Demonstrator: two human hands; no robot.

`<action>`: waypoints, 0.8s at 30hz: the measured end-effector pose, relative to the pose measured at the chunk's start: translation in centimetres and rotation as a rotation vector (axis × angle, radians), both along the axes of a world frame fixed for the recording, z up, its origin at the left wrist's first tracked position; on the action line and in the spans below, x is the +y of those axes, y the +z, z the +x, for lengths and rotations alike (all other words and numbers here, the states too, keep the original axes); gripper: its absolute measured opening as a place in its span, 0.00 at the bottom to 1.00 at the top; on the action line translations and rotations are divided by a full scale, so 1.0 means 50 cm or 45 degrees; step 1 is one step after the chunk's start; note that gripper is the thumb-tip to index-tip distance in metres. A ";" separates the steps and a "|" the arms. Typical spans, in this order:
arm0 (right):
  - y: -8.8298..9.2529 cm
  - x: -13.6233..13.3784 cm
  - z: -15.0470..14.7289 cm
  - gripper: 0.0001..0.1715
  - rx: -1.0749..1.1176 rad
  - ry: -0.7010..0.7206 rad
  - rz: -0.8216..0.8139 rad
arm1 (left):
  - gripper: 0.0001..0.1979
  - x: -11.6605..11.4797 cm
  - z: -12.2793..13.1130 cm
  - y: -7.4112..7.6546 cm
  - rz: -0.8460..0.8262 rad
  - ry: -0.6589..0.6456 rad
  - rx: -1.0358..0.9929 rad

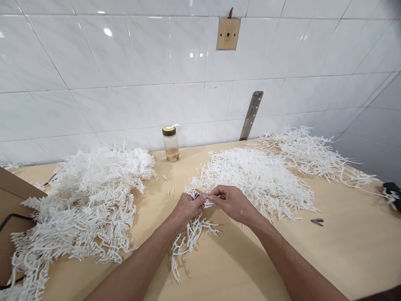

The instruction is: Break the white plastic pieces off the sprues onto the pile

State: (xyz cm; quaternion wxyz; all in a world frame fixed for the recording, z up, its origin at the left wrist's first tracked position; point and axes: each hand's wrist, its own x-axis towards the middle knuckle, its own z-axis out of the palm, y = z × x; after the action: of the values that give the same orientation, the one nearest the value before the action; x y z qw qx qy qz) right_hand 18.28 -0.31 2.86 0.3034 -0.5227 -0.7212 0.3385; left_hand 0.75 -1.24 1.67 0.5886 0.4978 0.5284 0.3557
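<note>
My left hand (187, 207) is closed around a white branching strand (191, 235), which looks like plastic. The strand's forked ends hang below the fist towards the table's front edge. Thumb and forefinger of my right hand (232, 203) are pinched together, meeting the left fingertips; whatever sits in that pinch is too small to make out. Just beyond both hands spreads a heap of short white branched pieces (255, 177), some of them close to the left fingers.
A larger white heap (94, 205) lies to the left, beside a brown box (15, 196). Longer white strands (316, 154) lie at the back right. A bottle (171, 144) stands near the tiled wall. Small snips (317, 222) and a black object (392, 194) are at the right.
</note>
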 end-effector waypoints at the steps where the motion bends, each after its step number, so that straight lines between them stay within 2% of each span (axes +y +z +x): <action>1: 0.000 -0.001 -0.001 0.14 -0.006 -0.009 -0.005 | 0.25 0.000 0.000 0.001 -0.001 0.003 0.002; 13: -0.009 0.001 -0.004 0.14 -0.047 -0.004 0.010 | 0.25 -0.003 0.007 0.017 -0.030 0.064 -0.007; 24: -0.008 -0.007 -0.010 0.13 -0.068 -0.013 0.091 | 0.23 -0.005 0.004 0.019 -0.014 0.030 0.026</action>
State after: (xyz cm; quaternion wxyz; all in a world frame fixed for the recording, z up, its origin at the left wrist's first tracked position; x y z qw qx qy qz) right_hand 17.79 -0.67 2.47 0.3042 -0.5241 -0.7380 0.2967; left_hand 0.95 -1.47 2.60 0.5817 0.4917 0.5424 0.3546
